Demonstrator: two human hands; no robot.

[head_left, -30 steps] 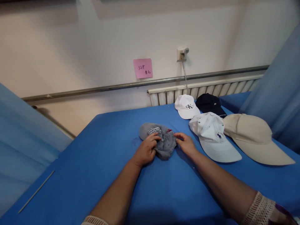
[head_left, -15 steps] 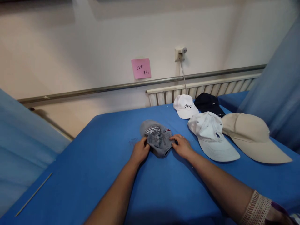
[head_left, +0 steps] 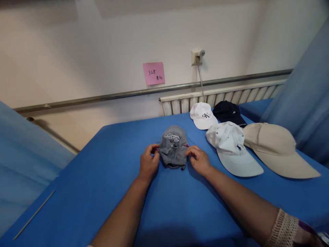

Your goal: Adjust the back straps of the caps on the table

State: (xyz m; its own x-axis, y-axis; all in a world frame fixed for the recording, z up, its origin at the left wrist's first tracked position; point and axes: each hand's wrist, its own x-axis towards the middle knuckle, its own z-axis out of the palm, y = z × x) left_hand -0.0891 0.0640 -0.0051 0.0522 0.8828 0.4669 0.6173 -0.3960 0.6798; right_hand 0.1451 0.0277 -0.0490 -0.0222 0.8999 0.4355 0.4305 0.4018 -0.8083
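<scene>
A grey baseball cap (head_left: 173, 151) with white "Always" lettering lies on the blue-covered table (head_left: 108, 185). Its brim points away from me, and the strap opening at the back faces me. The crown looks crumpled and low. My left hand (head_left: 149, 162) is closed, with thumb and fingertips pinching the cap's left edge. On the opposite side, my right hand (head_left: 199, 160) pinches the right edge beside a small red patch. Both wrists hover low over the cover.
To the right are a white cap (head_left: 203, 116), a black cap (head_left: 227, 112), a pale cap with a dark emblem (head_left: 231, 147) and a beige long-brimmed cap (head_left: 275, 144). A thin stick (head_left: 34, 214) lies at left. Behind stand a radiator (head_left: 177, 105) and pipe (head_left: 113, 96); curtains (head_left: 303, 89) hang at both sides.
The grey cap has turned so its brim points straighter away from me, and its crown sits more squarely. My left hand has shifted slightly left and up; the right has barely moved.
</scene>
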